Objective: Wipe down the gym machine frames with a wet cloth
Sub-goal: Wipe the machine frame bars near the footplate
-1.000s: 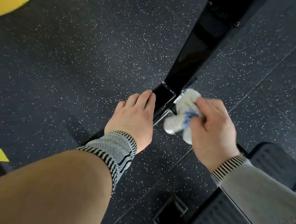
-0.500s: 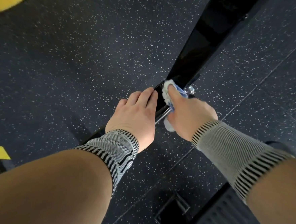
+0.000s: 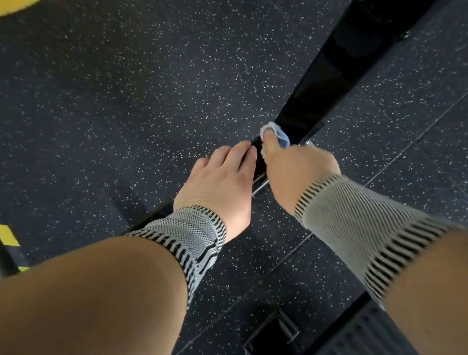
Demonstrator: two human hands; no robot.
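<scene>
Since a second ago the right hand (image 3: 297,170), gripping the wet cloth (image 3: 276,134), has crossed onto the black frame (image 3: 328,73) beside the flat, steadying left hand (image 3: 222,176); a loosely bunched cloth could slip off.

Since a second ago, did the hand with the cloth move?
Yes. The right hand with the white and blue cloth moved from the right side of the shiny black metal frame bar onto its near end, close beside the left hand.
</scene>
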